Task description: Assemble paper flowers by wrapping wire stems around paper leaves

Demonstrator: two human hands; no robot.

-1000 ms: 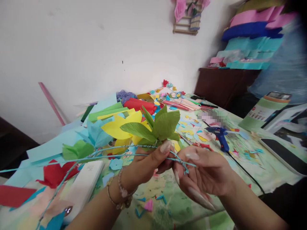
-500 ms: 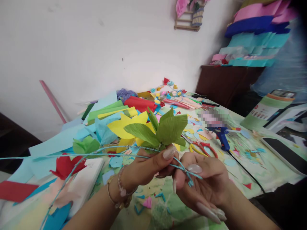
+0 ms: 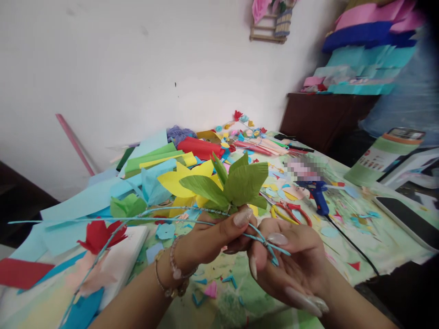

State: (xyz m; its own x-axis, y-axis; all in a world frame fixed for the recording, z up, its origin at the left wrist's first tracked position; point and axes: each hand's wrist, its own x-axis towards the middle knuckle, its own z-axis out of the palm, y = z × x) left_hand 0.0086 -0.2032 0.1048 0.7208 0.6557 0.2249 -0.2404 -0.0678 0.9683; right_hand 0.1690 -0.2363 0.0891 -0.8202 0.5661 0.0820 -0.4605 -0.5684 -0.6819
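My left hand is closed, its thumb pressing on light-blue wrapped wire stems just below a cluster of green crepe paper leaves. Beside it, my right hand pinches the bent, twisted ends of the same stems between thumb and finger. The stems run off to the left past several paper flowers. Behind the leaves shows a yellow paper flower. Farther left are a green flower, a red flower and a peach flower. Whether these are joined to the stems I cannot tell.
Scissors, red-and-yellow-handled pliers and a blue glue gun with a black cord lie to the right. A phone and a green bottle stand beyond. Coloured paper sheets and scraps cover the table.
The stems and the flowers at left have shifted slightly to the right. Both hands keep their hold on the stems, with the right hand's lower fingers moving a little.
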